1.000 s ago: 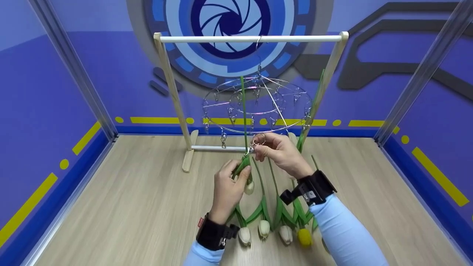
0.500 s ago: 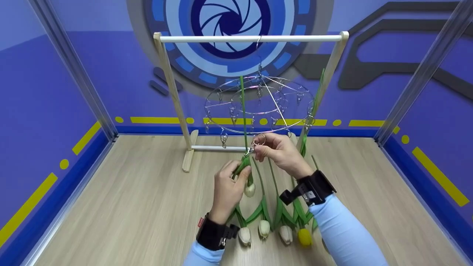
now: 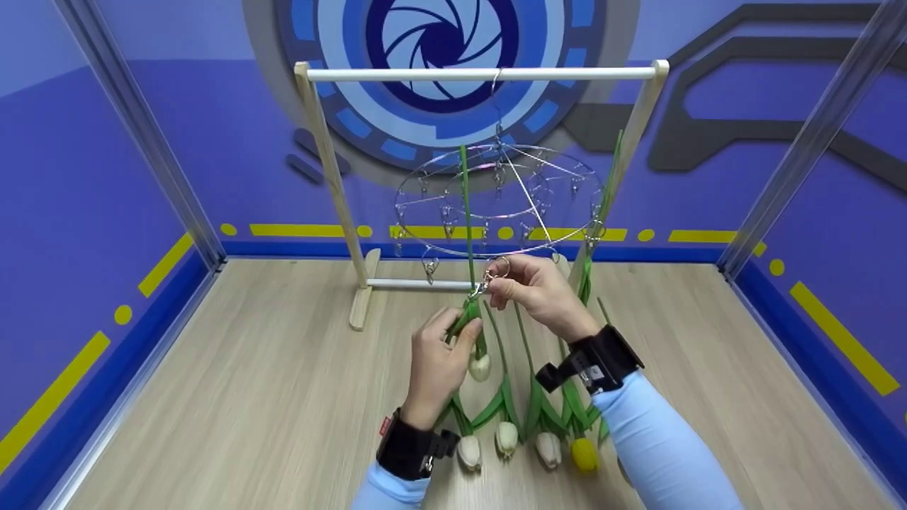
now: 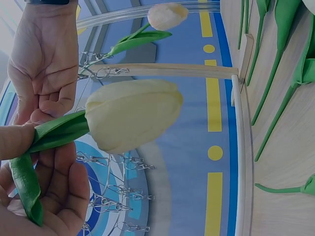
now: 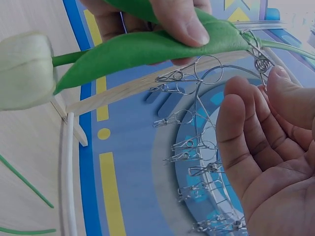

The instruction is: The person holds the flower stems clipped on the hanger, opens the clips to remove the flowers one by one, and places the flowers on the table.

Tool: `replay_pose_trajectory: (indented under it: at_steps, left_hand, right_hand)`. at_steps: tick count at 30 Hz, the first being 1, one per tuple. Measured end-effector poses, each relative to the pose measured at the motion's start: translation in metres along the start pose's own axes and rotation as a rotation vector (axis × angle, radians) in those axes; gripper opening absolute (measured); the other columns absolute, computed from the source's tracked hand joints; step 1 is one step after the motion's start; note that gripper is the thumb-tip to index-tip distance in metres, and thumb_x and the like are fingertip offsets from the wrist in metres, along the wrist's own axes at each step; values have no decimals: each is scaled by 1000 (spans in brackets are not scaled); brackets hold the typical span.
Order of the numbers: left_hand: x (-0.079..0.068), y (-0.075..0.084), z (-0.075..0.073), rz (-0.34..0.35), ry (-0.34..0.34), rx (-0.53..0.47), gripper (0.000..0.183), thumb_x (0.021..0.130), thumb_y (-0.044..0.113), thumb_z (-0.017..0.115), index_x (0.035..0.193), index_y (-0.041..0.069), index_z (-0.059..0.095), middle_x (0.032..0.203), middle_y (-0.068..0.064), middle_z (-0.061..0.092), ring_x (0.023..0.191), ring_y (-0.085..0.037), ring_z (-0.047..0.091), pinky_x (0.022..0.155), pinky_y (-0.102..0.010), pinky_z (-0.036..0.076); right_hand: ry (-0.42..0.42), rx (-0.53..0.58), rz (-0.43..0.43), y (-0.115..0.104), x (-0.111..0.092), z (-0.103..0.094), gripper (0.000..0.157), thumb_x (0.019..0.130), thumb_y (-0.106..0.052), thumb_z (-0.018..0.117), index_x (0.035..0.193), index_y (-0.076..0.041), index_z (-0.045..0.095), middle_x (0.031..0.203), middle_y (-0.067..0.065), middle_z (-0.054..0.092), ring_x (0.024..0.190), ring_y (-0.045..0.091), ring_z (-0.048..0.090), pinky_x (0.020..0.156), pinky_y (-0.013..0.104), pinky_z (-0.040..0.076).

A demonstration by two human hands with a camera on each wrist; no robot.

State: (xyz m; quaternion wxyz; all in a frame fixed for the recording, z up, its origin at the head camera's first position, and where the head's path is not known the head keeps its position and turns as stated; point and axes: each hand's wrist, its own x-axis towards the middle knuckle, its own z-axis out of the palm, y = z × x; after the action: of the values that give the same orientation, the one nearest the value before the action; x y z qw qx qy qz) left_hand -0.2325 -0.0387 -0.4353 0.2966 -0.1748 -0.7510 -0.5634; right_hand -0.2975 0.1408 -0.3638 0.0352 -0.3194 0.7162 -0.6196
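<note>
In the head view my left hand (image 3: 438, 358) grips a white tulip (image 3: 480, 367) by its green leaves, with the flower pointing down and the stem rising in front of the round wire hanger (image 3: 526, 193). My right hand (image 3: 542, 294) pinches a metal clip (image 5: 262, 63) of that hanger between thumb and fingers. The clip's tip sits on the tulip where the leaves meet the stem. In the right wrist view the clip lies across the leaf top. Another tulip (image 4: 167, 16) hangs from the hanger's right side, its flower hidden behind my right arm in the head view.
The hanger hooks over the white bar (image 3: 397, 74) of a wooden rack standing on the table (image 3: 283, 368). Several wire clips dangle round it. Below my hands lie more tulips, including a white tulip (image 3: 506, 438) and a yellow tulip (image 3: 584, 455). Blue printed walls enclose the table.
The hanger has swung slightly to the right, and the tulip hanging at its right side shifted with it. My hands have barely moved, and the held tulip's flower has dropped slightly.
</note>
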Motion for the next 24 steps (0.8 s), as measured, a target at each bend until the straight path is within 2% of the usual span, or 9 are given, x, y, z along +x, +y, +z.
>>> replay_pose_trajectory:
  at_steps: [4,10,18,24]
  left_hand:
    - [0,-1,1,10,-1,2,10,98,12,71,93,4,72,83,-3,66,78,-14,65,72,-28,55]
    - [-1,0,0,13,-13,6,11,99,14,71,94,4,71,82,-3,65,75,-12,62,68,-26,52]
    - [-1,-1,1,17,-13,0,11,98,14,71,94,3,71,82,-3,65,75,-12,62,68,-26,52]
    - [0,0,1,20,-20,9,12,97,13,72,93,2,71,81,-3,64,75,-12,60,68,-26,51]
  right_hand:
    - [4,-13,4,0,0,-1,18,101,-3,65,107,14,62,88,3,69,74,13,67,70,27,56]
    - [32,-51,34,0,0,-1,17,100,-3,66,106,12,64,89,10,68,72,12,67,69,26,57]
    - [40,-55,45,-1,0,-1,20,99,-2,67,107,15,63,87,5,67,70,12,66,67,26,56]
    - [47,-55,49,-1,0,-2,16,99,-2,67,104,13,64,85,5,66,68,12,65,66,26,56]
